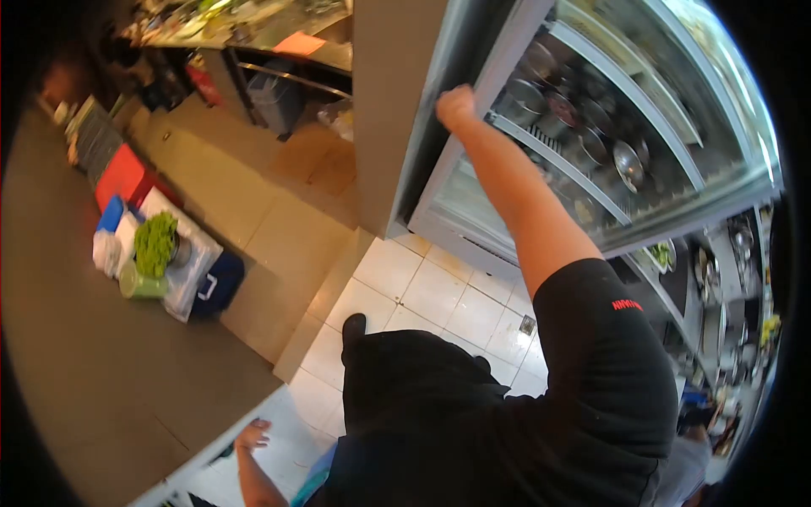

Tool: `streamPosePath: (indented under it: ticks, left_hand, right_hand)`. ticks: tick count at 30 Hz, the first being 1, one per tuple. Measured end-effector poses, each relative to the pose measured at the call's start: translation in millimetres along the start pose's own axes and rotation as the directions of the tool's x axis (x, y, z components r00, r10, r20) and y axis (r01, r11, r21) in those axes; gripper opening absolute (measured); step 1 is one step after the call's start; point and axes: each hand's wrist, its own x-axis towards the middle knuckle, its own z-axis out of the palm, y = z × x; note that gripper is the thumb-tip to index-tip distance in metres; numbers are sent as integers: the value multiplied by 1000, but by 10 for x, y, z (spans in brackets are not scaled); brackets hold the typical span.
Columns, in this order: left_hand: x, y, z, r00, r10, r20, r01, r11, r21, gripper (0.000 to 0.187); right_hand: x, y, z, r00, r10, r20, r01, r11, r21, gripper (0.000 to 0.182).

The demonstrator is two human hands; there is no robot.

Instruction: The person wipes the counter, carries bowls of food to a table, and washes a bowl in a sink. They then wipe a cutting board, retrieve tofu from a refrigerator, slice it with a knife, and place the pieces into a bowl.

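Note:
My right arm reaches up and across to a glass-fronted fridge. My right hand point(457, 108) is closed at the left edge of the white-framed glass door point(460, 173), with its fingertips hidden from view. Behind the glass, metal bowls and containers point(629, 162) stand on wire shelves. At the lower left, my left hand point(253, 433) hangs low with its fingers apart and nothing in it. A pale counter edge point(198, 463) lies close beside that hand.
A dark cool box point(221, 283), leafy lettuce point(156, 243), a green container point(142, 282) and a red box point(124, 175) stand at left. A grey bin point(275, 103) sits under a worktop. A wall pillar point(390, 93) adjoins the fridge. Shelves with kitchenware point(718, 329) line the right.

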Motion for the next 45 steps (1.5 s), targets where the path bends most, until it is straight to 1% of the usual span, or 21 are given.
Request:
streamPosePath:
  ticks: [3,5,7,8,10,12,13,14,15,16,17,18,23,25,26,28,31,34,36,39,45]
  left_hand:
    - [-348,1623,-577,958,236,-163,-268,941,-209,33]
    - [-1,2399,-788,822,509,-255,-567,700,-434,27]
    - [633,3160,-793,792,509,-335,-601,559,-571,26]
    - [1069,3548,-736,780,448,-437,-609,383,-694,25]
    - [2232,4164,-576,765,630,-136,-405,305,-862,34]
    - [2412,4942,512,898,372,-233,-430,639,-638,34]
    - [2528,5213,1006,929,368,-37,-328,772,-544,35]
    - [2354,5432,1589,819,558,131,-540,828,-150,32]
    - [2182,5655,2184,628,717,303,-773,531,347,31]
    - [1958,5885,2797,401,805,437,-835,125,536,32]
    - [1484,5953,3289,403,718,567,-777,-58,626,36]
    - [1161,5922,3668,153,697,701,-819,-308,484,38]
    - [273,5593,5446,245,53,968,-803,-548,233,40]
    - [523,5232,6068,22,28,999,-802,-596,34,29]
    - [-111,4860,6016,237,64,970,-918,-312,245,24]
    - [-904,4421,6103,-33,-59,998,-791,-608,-62,22]
    - [-1404,3899,6255,-80,-317,945,-835,-497,-238,22]
    - [-1692,3528,6242,30,-479,877,-857,-465,-224,21]
    - [-1711,3304,6220,106,-540,835,-863,-467,-192,21]
    - [-1664,3075,6219,206,-614,762,-870,-471,-145,20]
    - [-1654,2813,6213,345,-661,666,-873,-488,-32,20]
  right_hand:
    - [-666,-421,-237,996,32,-87,-35,999,-34,22]
    - [-1390,-643,-398,951,-266,-158,287,949,131,22]
    - [-2180,-1347,86,899,-294,-325,436,669,602,28]
    - [-2696,-1772,482,916,-364,-171,293,313,904,33]
    - [-3884,-1919,448,874,-477,95,29,247,969,46]
    - [-5117,-2294,1101,885,-162,436,-415,146,898,46]
    - [-6051,-2808,2134,690,-96,717,-681,250,689,46]
    - [-7050,-3417,3039,429,100,898,-893,191,406,52]
    - [-7453,-2997,2189,303,480,824,-951,210,227,48]
    - [-7454,-2358,1532,-66,70,995,-977,-207,-51,46]
    - [-7855,-2343,1410,-92,62,994,-728,-685,-25,45]
    - [-8006,-2189,1168,-43,151,988,-646,-758,88,42]
    - [-7539,-1479,51,65,698,713,-59,-711,701,55]
    - [-7263,-1355,193,173,869,463,153,-488,859,62]
    - [-7064,-1371,432,88,916,390,224,-400,889,61]
    - [-6875,-1065,458,-203,778,594,392,-492,777,70]
    - [-7240,-801,343,-359,858,367,253,-289,923,54]
    - [-7575,-711,453,-413,887,207,-335,-360,871,67]
    - [-7746,-493,549,-436,847,304,-148,-401,904,59]
    - [-7780,-316,1020,-509,857,75,-380,-302,874,55]
    - [-7971,-188,835,-421,830,365,-342,-518,784,91]
